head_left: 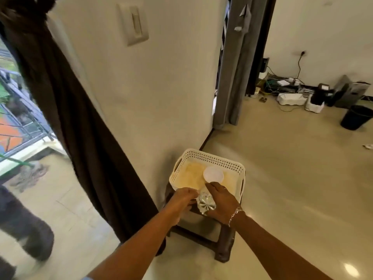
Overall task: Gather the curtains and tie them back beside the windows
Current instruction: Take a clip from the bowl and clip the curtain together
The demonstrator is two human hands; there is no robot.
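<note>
Right hand (pixel 222 201) round a clear ribbed plastic bottle (pixel 205 204) over perforated basket (pixel 210 158)

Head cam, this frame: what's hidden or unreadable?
Head view, shiny clear item: right hand grips it and covers one side; identity unclear.
Head view, left hand: fingers blurred, grip on the item unclear.
Head view, dark curtain: top cut off by frame edge; tie cannot be told.
Head view, basket: near rim hidden behind both hands.

Perforated white plastic basket (pixel 210 158), dark matt cloth curtain (pixel 80 126), glossy floor (pixel 282 178)
</note>
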